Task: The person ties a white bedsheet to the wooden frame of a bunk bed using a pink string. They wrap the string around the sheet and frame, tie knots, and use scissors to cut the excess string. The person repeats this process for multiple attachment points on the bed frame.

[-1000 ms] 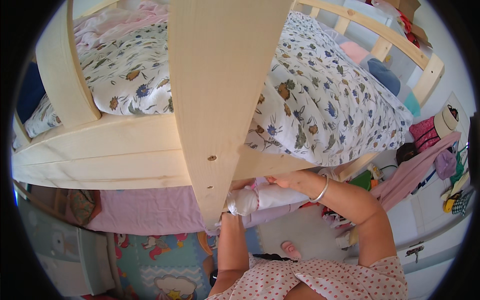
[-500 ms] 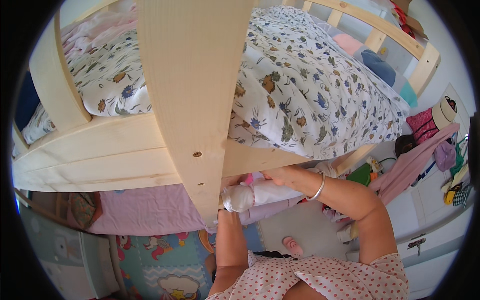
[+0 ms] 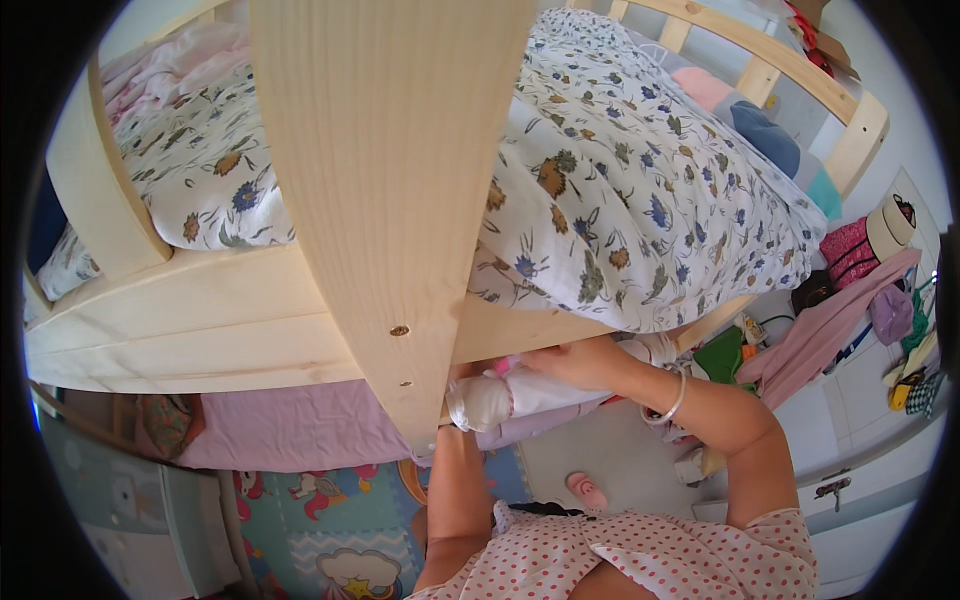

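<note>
Under the upper bunk's side rail (image 3: 540,328), my right hand (image 3: 590,360) reaches in from the right, a silver bangle on its wrist. Its fingers bend in over a rolled white cloth (image 3: 540,390), next to a small bright pink thing (image 3: 506,364); what they pinch is too small to make out. My left forearm (image 3: 460,480) rises behind the thick wooden post (image 3: 390,200). The post and the cloth's gathered white end (image 3: 475,402) hide most of my left hand, so its fingers do not show.
White flowered bedding (image 3: 640,190) hangs over the upper bunk's edge. Below lies a lower bed with a pink sheet (image 3: 290,425). A patterned play mat (image 3: 350,540) and a pink slipper (image 3: 586,491) are on the floor. Clothes and bags hang at the right, by a white door (image 3: 850,520).
My right hand has dropped slightly and turned over the white cloth, and its bangle has slid along the forearm. The view has shifted a little. My left forearm stays nearly still.
</note>
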Tool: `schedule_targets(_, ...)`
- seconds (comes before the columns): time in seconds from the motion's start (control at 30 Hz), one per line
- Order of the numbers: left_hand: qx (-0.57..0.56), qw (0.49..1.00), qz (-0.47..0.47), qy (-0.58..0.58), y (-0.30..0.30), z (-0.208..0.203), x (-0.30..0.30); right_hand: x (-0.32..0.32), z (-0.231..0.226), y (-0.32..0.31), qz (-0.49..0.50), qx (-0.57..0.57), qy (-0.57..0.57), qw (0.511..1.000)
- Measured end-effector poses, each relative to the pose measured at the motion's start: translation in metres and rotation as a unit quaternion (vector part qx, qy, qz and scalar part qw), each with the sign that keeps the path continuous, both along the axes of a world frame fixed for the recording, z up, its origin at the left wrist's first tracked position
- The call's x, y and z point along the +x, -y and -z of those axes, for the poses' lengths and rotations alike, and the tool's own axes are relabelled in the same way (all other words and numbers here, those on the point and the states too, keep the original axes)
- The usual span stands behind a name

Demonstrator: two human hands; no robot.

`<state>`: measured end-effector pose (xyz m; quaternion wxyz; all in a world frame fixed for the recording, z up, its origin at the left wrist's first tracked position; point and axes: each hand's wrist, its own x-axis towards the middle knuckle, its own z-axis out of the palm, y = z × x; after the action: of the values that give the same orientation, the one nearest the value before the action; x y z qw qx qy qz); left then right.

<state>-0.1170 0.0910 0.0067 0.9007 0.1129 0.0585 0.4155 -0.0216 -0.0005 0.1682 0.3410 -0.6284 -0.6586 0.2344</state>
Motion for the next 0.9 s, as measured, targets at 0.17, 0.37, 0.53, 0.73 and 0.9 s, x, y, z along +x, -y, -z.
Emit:
schedule_targets(0.17, 0.004, 0.999, 0.033, -0.003, 0.016, 0.004, -0.005, 0.016, -0.018, 0.046, -0.093, -0.190, -0.073, 0.975)
schedule_targets(0.37, -0.050, 0.996, 0.013, -0.067, 0.031, -0.035, -0.010, 0.017, -0.008, 0.045, -0.021, -0.161, -0.223, 0.961)
schedule_targets(0.53, -0.075, 0.993, 0.052, 0.069, 0.008, 0.037, -0.005, 0.013, 0.024, 0.004, -0.041, -0.082, -0.512, 0.854)
schedule_targets(0.73, 0.303, 0.878, -0.058, -0.366, 0.016, 0.037, -0.007, 0.002, 0.034, 0.001, -0.109, -0.072, -0.618, 0.775)
schedule_targets(0.9, 0.144, 0.984, 0.076, 0.065, 0.005, 0.041, -0.010, -0.025, 0.009, 0.032, -0.050, -0.006, -0.495, 0.868)
